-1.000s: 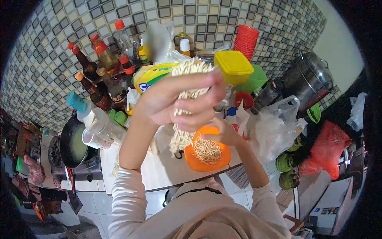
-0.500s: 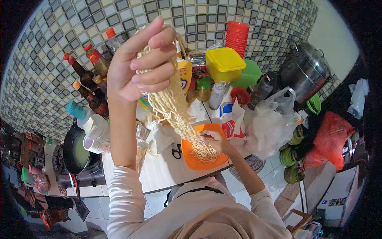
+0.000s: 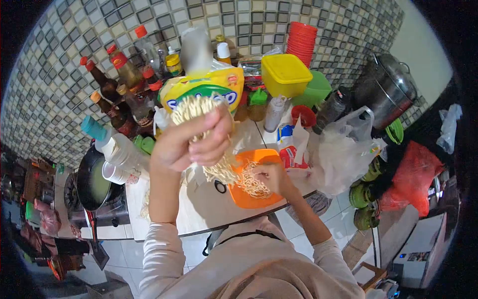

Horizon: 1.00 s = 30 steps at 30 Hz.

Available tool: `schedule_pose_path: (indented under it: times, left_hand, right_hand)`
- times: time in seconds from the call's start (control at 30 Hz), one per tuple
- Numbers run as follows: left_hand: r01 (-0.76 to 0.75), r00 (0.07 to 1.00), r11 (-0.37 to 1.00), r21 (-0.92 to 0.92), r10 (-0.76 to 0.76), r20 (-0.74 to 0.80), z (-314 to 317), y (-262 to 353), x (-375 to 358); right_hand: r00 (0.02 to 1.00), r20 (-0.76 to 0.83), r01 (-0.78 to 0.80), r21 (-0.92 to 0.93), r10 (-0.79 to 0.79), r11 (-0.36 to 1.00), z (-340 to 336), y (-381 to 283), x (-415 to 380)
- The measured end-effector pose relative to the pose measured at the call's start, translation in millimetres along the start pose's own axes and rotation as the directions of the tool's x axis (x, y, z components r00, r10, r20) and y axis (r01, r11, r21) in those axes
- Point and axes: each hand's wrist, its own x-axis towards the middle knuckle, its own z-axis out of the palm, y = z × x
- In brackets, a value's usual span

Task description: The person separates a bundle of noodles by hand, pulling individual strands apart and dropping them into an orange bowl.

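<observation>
Pale curly noodles hang in a bundle from my left hand, whose fingers are wrapped round them in front of a yellow packet. Over the orange bowl, my right hand has its fingers bent together at more noodles, which lie in the bowl. The lower end of the hanging bundle reaches down beside the bowl's left side. A pair of black scissors lies on the counter just left of the bowl.
Sauce bottles and stacked cups stand at the left, near a dark pan on the stove. Behind the bowl are a yellow tub and red cups. A plastic bag sits at the right.
My left hand has come down with the noodle bundle, closing more tightly around it, and the yellow packet behind shows more. My right hand remains at the bowl, slightly shifted.
</observation>
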Motion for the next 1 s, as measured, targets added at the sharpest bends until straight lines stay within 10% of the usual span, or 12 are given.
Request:
schedule_pose_path:
  times: [0.27,0.47,0.67,1.0]
  left_hand:
    - [-0.06,0.993,0.998,0.018,0.061,-0.104,10.7,4.0,-27.1]
    - [-0.03,0.98,0.998,0.063,0.042,-0.197,20.4,2.0,-24.1]
    - [-0.032,0.967,0.958,0.286,0.101,-0.233,13.7,-3.7,-10.6]
    - [-0.046,0.951,0.999,-0.005,0.042,-0.307,0.9,-36.2,28.7]
  right_hand:
    - [0.989,0.067,-0.135,0.109,0.129,0.985,-46.9,-27.1,15.1]
    - [0.988,0.073,-0.156,0.535,0.139,0.83,-78.6,-54.8,22.2]
    - [0.992,-0.098,-0.012,0.55,0.078,0.835,-114.3,-111.0,32.2]
    - [0.918,-0.332,0.358,0.464,-0.216,0.81,-129.8,-174.3,64.1]
